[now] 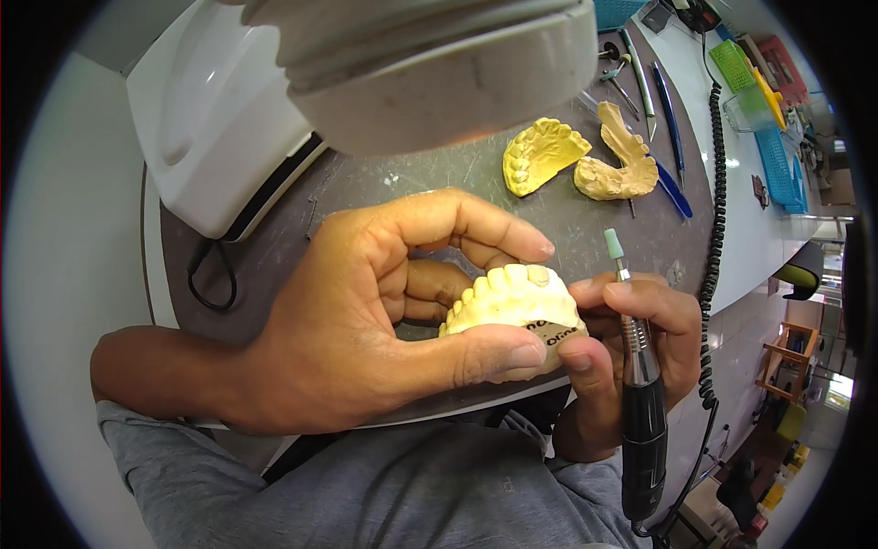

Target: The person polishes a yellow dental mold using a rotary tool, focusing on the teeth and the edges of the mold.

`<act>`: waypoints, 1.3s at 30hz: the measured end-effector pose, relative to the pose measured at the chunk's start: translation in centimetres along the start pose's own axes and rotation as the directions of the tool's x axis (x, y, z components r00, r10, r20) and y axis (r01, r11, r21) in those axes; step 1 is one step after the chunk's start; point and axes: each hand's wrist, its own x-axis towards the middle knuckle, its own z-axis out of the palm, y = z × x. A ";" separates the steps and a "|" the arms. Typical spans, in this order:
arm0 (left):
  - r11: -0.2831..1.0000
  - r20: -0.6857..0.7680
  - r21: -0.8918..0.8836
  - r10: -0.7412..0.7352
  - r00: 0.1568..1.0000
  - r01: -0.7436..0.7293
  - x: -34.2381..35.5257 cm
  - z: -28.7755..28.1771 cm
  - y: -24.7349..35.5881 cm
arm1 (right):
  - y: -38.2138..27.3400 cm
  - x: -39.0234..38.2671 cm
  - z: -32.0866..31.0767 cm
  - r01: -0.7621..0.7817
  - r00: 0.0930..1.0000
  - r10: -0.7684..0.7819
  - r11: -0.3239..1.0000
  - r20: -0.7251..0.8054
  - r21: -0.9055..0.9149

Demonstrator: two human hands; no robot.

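My left hand [366,311] is closed round a pale yellow dental cast [494,306], its thumb along the near base and its fingers behind. The row of teeth faces up, and dark handwriting marks the front of the base. In my right hand [672,329] is a black and silver rotary handpiece [643,439], pointing upward. A pale green grinding stone [614,243] sits at its tip, apart from the cast. The right thumb and a fingertip touch the right side of the cast. The left fingertips are partly hidden behind it.
Beyond my hands lie a yellow dental cast [540,156] and a tan one [617,174]. A blue pen [669,119], a knife [640,82] and small burs sit behind them. A white suction hood [439,82] overhangs the bench. A coiled black cord [717,201] runs along the right.
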 end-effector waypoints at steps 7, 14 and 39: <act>1.000 -0.010 -0.013 0.007 1.000 -0.007 0.0 -0.1 -0.2 | 0.0 0.1 0.0 -0.012 1.000 0.012 1.000 -0.004 0.008; 1.000 -0.002 0.006 0.021 1.000 -0.021 0.0 -0.2 -0.4 | 0.1 0.2 0.0 -0.013 1.000 0.013 1.000 0.003 0.011; 0.885 0.097 0.356 0.286 0.953 -0.301 0.7 -0.8 -0.7 | -1.0 2.7 -1.3 -0.156 0.986 0.153 0.987 0.068 0.035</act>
